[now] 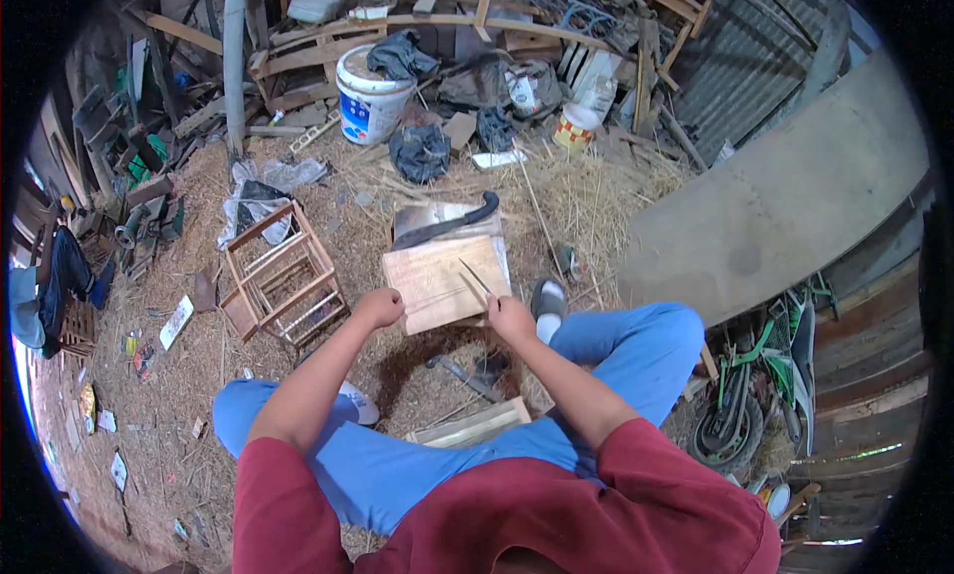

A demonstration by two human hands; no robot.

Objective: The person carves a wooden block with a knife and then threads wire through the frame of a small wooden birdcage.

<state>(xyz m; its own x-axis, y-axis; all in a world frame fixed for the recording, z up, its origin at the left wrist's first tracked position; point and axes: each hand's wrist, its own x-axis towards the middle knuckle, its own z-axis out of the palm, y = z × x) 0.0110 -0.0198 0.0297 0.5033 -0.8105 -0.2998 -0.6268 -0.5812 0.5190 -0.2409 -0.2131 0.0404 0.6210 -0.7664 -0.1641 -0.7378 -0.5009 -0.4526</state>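
Wooden board [427, 274] beneath, the right hand [511, 319] clamps a slender tool [477, 279]. The left hand [380, 308] curls at the board's edge, grip unclear.

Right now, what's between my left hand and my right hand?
The head view shows a pale wooden board between your left hand and right hand; a slim piece from your right hand extends over it.

The pale, flat wooden board [429, 266] lies askew; over it slants the slim pointed piece [475, 277] my right fingers [510, 314] grip.
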